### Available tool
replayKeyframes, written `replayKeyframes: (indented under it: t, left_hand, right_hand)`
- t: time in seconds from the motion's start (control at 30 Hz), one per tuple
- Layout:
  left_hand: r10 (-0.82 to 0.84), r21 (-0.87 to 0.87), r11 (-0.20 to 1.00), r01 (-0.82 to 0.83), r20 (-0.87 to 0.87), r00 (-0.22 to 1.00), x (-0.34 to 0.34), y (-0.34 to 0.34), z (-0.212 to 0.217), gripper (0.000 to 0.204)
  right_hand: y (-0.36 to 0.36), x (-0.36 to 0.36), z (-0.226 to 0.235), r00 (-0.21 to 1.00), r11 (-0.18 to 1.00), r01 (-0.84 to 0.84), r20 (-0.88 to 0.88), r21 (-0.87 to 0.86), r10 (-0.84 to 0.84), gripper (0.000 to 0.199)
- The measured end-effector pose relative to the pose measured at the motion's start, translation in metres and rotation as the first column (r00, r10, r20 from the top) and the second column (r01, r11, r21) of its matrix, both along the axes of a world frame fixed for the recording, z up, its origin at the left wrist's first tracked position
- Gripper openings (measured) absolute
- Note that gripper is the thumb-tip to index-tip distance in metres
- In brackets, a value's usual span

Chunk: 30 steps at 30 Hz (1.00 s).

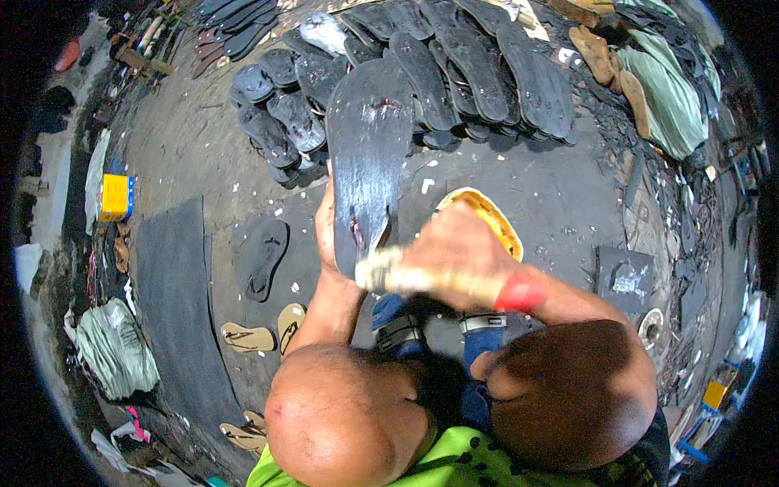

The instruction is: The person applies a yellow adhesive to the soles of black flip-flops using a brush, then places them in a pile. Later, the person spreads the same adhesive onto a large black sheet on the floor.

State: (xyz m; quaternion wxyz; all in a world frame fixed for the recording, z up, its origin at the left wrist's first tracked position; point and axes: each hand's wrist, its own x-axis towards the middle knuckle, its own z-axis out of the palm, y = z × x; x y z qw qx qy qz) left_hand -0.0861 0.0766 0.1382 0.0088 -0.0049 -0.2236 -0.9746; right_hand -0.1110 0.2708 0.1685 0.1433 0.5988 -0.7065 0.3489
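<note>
A large black sandal sole (369, 122) stands out in front of me, its lower half shiny and wet-looking. My left hand (326, 223) grips it along the left edge, most of the fingers hidden behind it. My right hand (458, 252) is closed around a pale, crusted brush (388, 273), slightly blurred. The brush's tip touches the sole's narrow near end. Just beyond the right hand, partly covered by it, sits a yellow-lined bowl (511, 231) with a cream rim. A red band (521, 291) shows at the right wrist.
Black soles (479, 77) lie in overlapping rows ahead. A dark rubber sheet (174, 284), a black flip-flop (268, 256) and tan flip-flops (247, 337) lie to the left. A yellow tin (116, 197) stands farther left. Green sacking (669, 97) and scraps lie right.
</note>
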Motion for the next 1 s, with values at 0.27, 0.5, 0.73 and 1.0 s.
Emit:
replayKeyframes:
  t: [0.27,0.5,0.73,1.0]
  left_hand:
    - [-0.142,0.11,0.984,0.142,-0.011,0.99,-0.012,0.017,0.014,0.042]
    - [-0.108,0.055,0.993,0.105,0.037,0.994,-0.023,0.014,0.021,0.041]
    - [-0.217,0.187,0.964,0.188,0.151,0.964,-0.016,0.017,0.025,0.041]
    - [-0.043,-0.367,0.929,0.054,0.039,0.998,0.002,0.02,0.011,0.047]
  right_hand:
    - [-0.014,-0.029,0.009,0.961,0.893,0.243,0.217,-0.38,-0.17,0.025]
    - [-0.008,-0.011,-0.007,0.996,0.855,0.05,0.09,-0.516,-0.004,0.025]
    - [-0.018,-0.022,0.024,1.0,0.985,0.021,-0.016,-0.169,-0.024,0.022]
    - [-0.011,-0.018,0.027,0.963,0.967,0.157,0.25,-0.203,-0.104,0.017]
